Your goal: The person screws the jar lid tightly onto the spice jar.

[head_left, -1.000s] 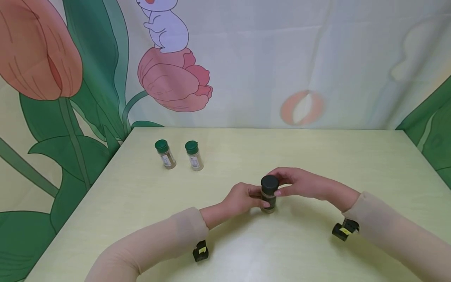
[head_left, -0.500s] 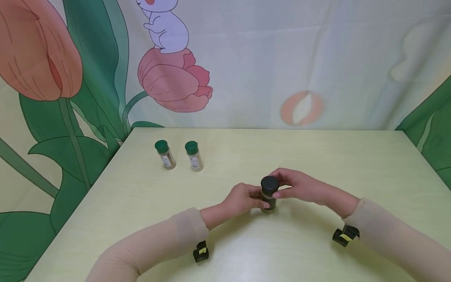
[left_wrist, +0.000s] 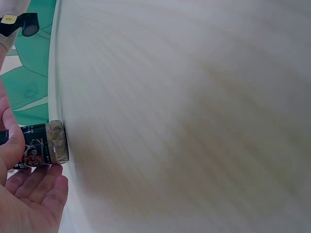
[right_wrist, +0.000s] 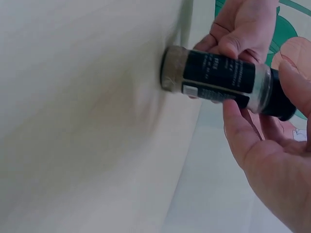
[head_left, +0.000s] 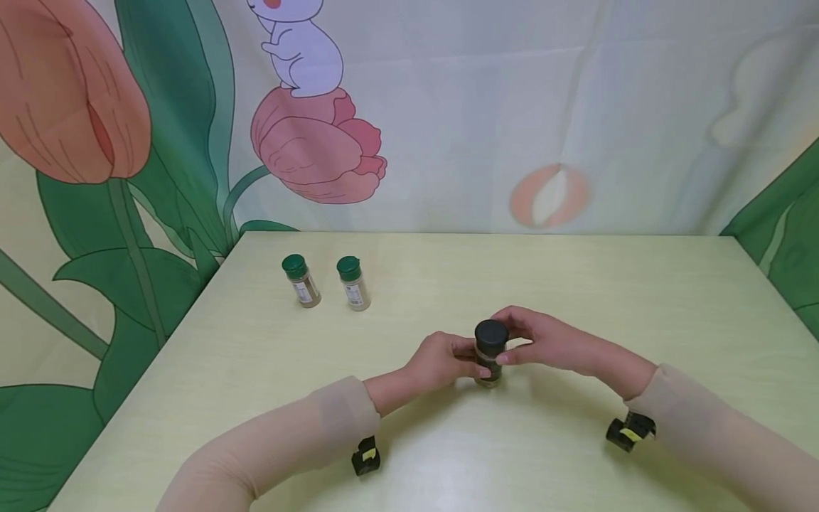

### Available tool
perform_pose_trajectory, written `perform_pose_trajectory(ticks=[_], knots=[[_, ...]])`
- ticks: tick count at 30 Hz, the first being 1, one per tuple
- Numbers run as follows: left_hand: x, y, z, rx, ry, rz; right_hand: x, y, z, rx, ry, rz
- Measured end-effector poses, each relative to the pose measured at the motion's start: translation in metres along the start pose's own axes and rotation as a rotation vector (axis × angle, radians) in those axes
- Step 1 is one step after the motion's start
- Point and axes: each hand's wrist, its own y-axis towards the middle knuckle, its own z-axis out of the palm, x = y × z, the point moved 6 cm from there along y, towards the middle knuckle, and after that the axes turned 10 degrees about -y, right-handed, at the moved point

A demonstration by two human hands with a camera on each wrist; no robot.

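Observation:
A clear spice jar (right_wrist: 218, 75) with a black label and a black cap (head_left: 491, 335) stands upright on the table between both hands. My left hand (head_left: 443, 360) grips the body from the left, thumb across the label. From the right, my right hand (head_left: 539, 340) holds the upper part, its thumb and fingers around the cap and neck. Brown contents show through the bottom of the jar in the right wrist view. The left wrist view shows my left hand (left_wrist: 36, 194) with fingers lying along the jar's underside.
Two spice jars with green caps, a left one (head_left: 303, 288) and a right one (head_left: 355, 291), stand at the back left of the pale table (head_left: 608, 277). Behind the table hangs a printed curtain (head_left: 448, 128). Each sleeve cuff bears a small black camera (head_left: 366, 459).
My right hand's thumb has shifted slightly down and left against the jar. The left hand and the green-capped jars stay in place.

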Motion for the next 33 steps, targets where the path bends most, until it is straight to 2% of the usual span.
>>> perform_pose_trajectory(ticks=[5,10,24,33], knots=[[-0.0008,0.0005,-0.0003,-0.005,0.009,-0.002,0.0078,-0.0002,-0.0045,0.075,-0.015,-0.055],[-0.0006,0.0003,-0.0003,-0.009,0.005,-0.008,0.0093,0.0007,-0.0064,0.093,-0.017,-0.032],[0.0002,0.0002,0.0005,-0.008,0.002,-0.006,0.0035,0.0003,-0.0027,0.022,0.01,0.023],[-0.0012,-0.0002,0.0002,-0.004,0.002,0.005,0.0053,0.0009,-0.001,-0.003,0.018,0.016]])
